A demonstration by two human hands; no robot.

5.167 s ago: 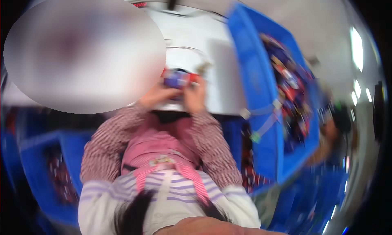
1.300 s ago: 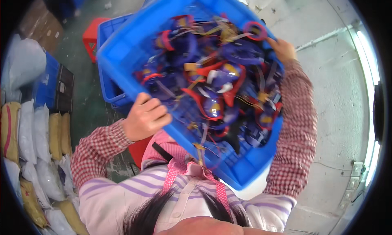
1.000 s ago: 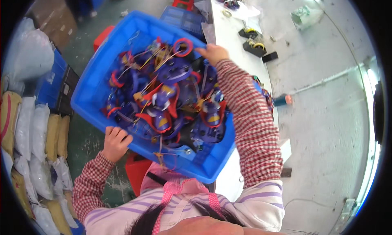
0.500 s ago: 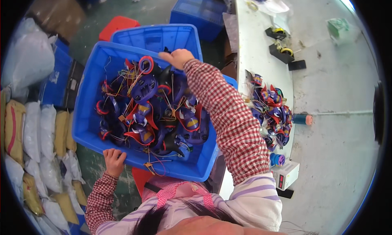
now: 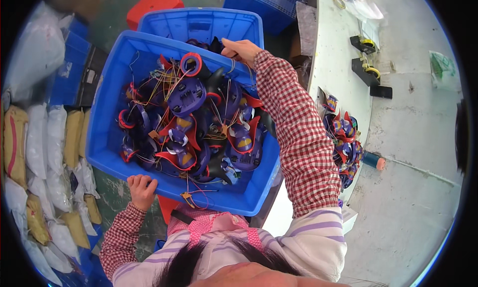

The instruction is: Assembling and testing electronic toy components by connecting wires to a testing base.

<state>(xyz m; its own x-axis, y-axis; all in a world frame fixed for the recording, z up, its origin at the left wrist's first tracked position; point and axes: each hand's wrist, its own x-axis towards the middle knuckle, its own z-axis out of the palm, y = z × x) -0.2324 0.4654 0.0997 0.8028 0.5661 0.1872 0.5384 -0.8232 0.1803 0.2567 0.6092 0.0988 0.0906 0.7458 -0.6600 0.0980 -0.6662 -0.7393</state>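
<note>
Gripping the near rim at its left part, the left hand (image 5: 143, 191) has its fingers bent over the edge of a blue bin (image 5: 103, 122); the right hand (image 5: 242, 50) is at the far rim, fingers close together and pointing left, though whether it grips that edge or only lies against it I cannot tell. The bin is in front of the pink apron (image 5: 219, 222), tilted in view and heaped with purple, red and black parts (image 5: 185, 96) trailing thin wires (image 5: 164, 80). Just beyond it, partly covered, is a second bin (image 5: 229, 25) with dark parts inside, and past that a red stool (image 5: 154, 8) and a blue crate (image 5: 261, 8). Along the right runs a white bench (image 5: 326, 58), carrying a pile (image 5: 344, 137) of similar parts, two black tape dispensers (image 5: 366, 71) with yellow rolls and a black block (image 5: 381, 91). A teal cylinder (image 5: 373, 160) with a pink end lies near the pile. Near the wall is a clear bag (image 5: 442, 70) with green print, too small to make out. At left, a black crate (image 5: 87, 90) bears a pale label (image 5: 90, 76), also too small to read, above rows of tan and white sacks (image 5: 37, 142).
</note>
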